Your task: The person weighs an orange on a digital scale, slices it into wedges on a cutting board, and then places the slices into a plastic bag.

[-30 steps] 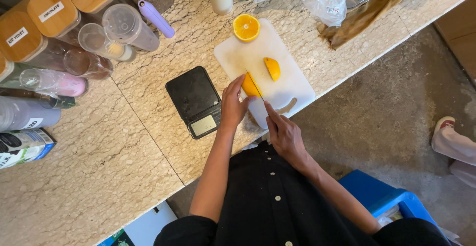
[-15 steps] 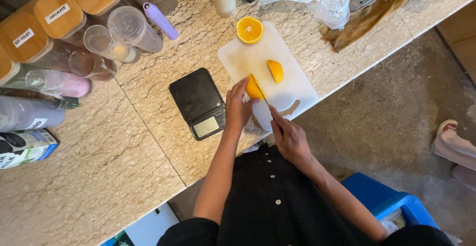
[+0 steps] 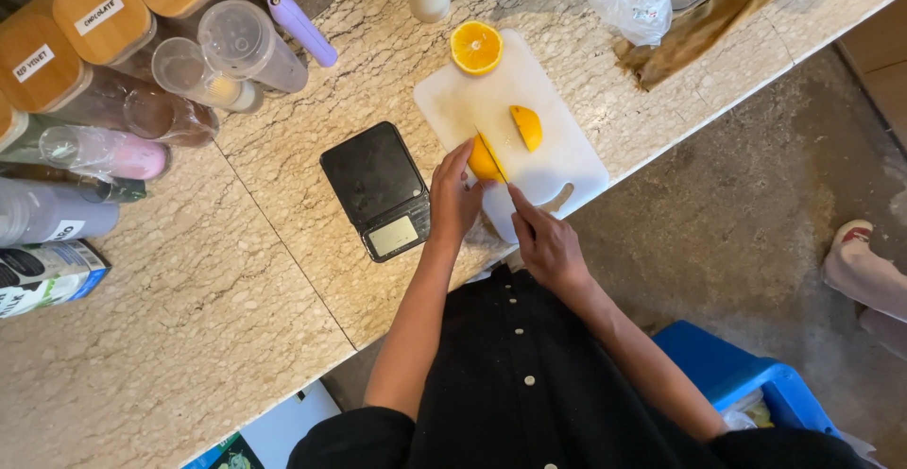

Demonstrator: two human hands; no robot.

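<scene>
Left hand (image 3: 453, 200) pins a glossy orange piece (image 3: 484, 160) on the smooth white cutting board (image 3: 548, 162) at the tabletop's (image 3: 236, 289) near edge, fingers pressed together on the rind. Right hand (image 3: 546, 242) is clenched round a knife (image 3: 493, 154), thin blade down across that piece. A curved wedge (image 3: 526, 126) and a round cut half (image 3: 475, 47) lie further up the board; a flat black scale (image 3: 376, 188) sits just left on veined stone.

A marble counter (image 3: 236, 271) bears a white cutting board (image 3: 557, 162), black scale (image 3: 376, 188) (screen-side nearest) and jars (image 3: 104, 25).
</scene>
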